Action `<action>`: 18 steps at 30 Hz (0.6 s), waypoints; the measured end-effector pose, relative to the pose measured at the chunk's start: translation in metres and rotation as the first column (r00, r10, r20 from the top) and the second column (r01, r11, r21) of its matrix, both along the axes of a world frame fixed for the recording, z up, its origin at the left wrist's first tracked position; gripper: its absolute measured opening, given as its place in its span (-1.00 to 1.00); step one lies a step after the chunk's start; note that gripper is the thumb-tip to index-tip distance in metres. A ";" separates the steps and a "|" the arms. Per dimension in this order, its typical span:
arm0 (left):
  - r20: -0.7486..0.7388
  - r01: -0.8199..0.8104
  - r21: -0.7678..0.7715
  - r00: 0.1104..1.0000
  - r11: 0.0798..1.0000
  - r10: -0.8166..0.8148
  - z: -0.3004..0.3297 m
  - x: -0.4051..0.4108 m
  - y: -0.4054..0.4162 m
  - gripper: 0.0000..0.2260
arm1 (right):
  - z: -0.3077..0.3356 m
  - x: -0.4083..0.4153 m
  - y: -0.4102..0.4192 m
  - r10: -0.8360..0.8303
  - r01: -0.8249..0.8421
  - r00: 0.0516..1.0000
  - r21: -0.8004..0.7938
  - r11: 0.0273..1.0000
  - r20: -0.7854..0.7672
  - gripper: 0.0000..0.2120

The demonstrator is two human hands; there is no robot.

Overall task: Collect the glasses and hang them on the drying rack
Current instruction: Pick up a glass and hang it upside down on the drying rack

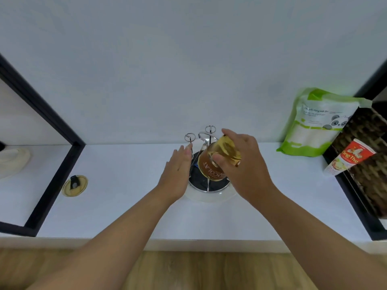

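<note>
At the centre of the frame the right hand (pixel 243 162) grips an amber glass (pixel 217 162), fingers wrapped round its body, and holds it tipped over above the drying rack (pixel 209 183). The glass's printed side and mouth face down and toward the camera, over one of the rack's wire prongs; whether the prong is already inside the glass cannot be told. The left hand (pixel 178 176) is open, fingers extended, flat against the left side of the rack, seemingly steadying it.

The rack stands on the white bench (pixel 125 206) near the wall. Its other looped prongs (pixel 190 137) at upper centre are bare, so no glass appears to hang there yet. By that judgement the task is at an early stage: this looks like the first glass, and its placing is not yet finished.

No other glasses show on the bench. At the right of the frame lie a green pouch (pixel 314 126) and a red-and-white tube (pixel 347 160); at lower left, a round lid (pixel 75 186).
</note>
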State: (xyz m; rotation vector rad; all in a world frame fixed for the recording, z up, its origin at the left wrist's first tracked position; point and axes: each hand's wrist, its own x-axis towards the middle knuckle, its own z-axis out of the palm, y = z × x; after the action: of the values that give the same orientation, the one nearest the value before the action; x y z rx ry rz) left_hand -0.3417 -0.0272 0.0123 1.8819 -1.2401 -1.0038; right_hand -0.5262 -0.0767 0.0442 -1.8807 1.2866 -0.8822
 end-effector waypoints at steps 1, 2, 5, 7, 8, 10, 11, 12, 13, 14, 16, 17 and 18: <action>0.028 -0.003 0.002 1.000 1.000 0.003 -0.005 -0.001 0.000 -0.49 | -0.004 0.002 0.001 0.013 -0.015 0.998 -0.030 0.999 -0.059 -0.43; 0.061 -0.003 0.001 0.998 1.000 0.003 -0.009 -0.002 0.001 -0.47 | -0.007 0.004 0.001 0.024 -0.030 0.993 -0.056 0.998 -0.113 -0.43; 0.141 0.014 -0.005 0.990 1.000 -0.013 -0.020 -0.001 0.000 -0.45 | -0.015 0.012 0.004 0.043 -0.066 0.978 -0.108 0.992 -0.202 -0.44; 0.157 0.023 -0.002 0.987 1.000 -0.022 -0.023 0.000 -0.001 -0.45 | -0.021 0.016 0.004 0.049 -0.078 0.973 -0.123 0.989 -0.225 -0.43; 0.163 0.026 0.000 0.986 1.000 -0.026 -0.024 0.001 -0.001 -0.47 | -0.025 0.017 0.004 0.054 -0.084 0.969 -0.117 0.990 -0.240 -0.42; 0.185 0.034 0.006 0.982 0.999 -0.035 -0.026 0.003 -0.003 -0.49 | -0.033 0.019 0.001 0.070 -0.104 0.956 -0.107 0.989 -0.284 -0.41; 0.203 0.041 0.013 0.978 0.999 -0.042 -0.028 0.004 -0.004 -0.50 | -0.037 0.021 0.000 0.080 -0.117 0.948 -0.106 0.987 -0.307 -0.40; 0.219 0.048 0.019 0.974 0.999 -0.051 -0.029 0.005 -0.004 -0.50 | -0.040 0.023 -0.001 0.090 -0.131 0.940 -0.103 0.986 -0.330 -0.40; 0.231 0.055 0.022 0.971 0.998 -0.058 -0.031 0.006 -0.005 -0.51 | -0.043 0.025 -0.002 0.100 -0.143 0.931 -0.099 0.985 -0.350 -0.41; 0.237 0.059 0.022 0.970 0.998 -0.063 -0.032 0.006 -0.005 -0.51 | -0.047 0.028 -0.003 0.108 -0.152 0.924 -0.095 0.984 -0.367 -0.41; 0.233 0.065 0.017 0.970 0.998 -0.068 -0.033 0.008 -0.006 -0.51 | -0.053 0.035 -0.004 0.116 -0.160 0.912 -0.082 0.984 -0.393 -0.41; 0.229 0.069 0.012 0.971 0.998 -0.070 -0.034 0.009 -0.006 -0.51 | -0.056 0.038 -0.004 0.117 -0.161 0.907 -0.077 0.984 -0.404 -0.42; 0.232 0.074 0.008 0.970 0.997 -0.074 -0.035 0.010 -0.006 -0.50 | -0.059 0.040 -0.004 0.114 -0.159 0.903 -0.077 0.984 -0.414 -0.42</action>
State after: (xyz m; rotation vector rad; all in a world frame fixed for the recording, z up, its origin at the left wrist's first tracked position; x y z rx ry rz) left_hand -0.3319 -0.0333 -0.0224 2.0101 -1.4537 -0.8372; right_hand -0.4859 -0.0805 -0.0143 -2.2982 1.3430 -0.5069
